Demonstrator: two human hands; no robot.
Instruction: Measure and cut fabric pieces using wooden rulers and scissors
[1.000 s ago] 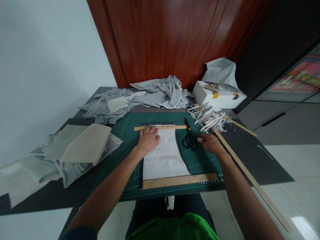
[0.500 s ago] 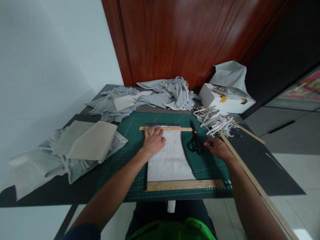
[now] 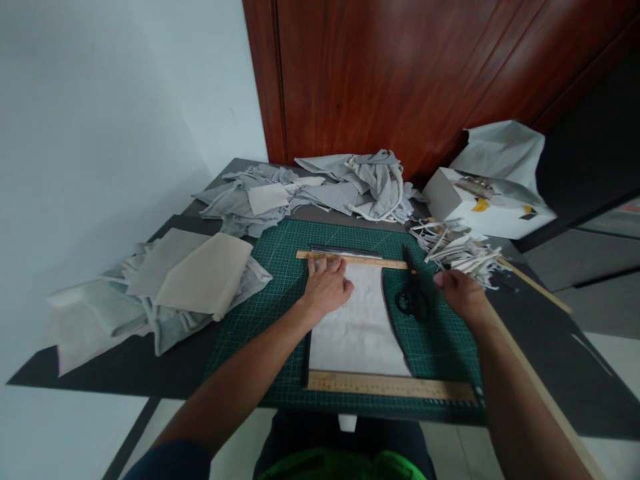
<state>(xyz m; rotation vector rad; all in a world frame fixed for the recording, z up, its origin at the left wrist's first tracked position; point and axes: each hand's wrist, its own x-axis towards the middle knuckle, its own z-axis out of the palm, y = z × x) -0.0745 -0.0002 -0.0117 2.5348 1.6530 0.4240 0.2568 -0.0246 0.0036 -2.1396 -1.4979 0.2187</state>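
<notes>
Both hands over the cutting mat: left hand [image 3: 327, 288] flat, fingers spread, pressing the top of the white fabric piece [image 3: 361, 323]; right hand [image 3: 463, 293] loose and holding nothing, just beside the black scissors [image 3: 411, 293], touching or not cannot be told. Dark bench [image 3: 545, 360] under everything. Green cutting mat [image 3: 280, 293] in the middle of it. Heaps of grey cloth [image 3: 165, 293] to the left and along the far edge. White box [image 3: 480, 203] at the far right. Long wooden stick [image 3: 537, 287] along the right side. Wooden ruler [image 3: 390, 385] across the fabric's near edge, a second ruler [image 3: 350, 260] along its far edge. Pile of white strips [image 3: 460, 247] beyond the right hand.
</notes>
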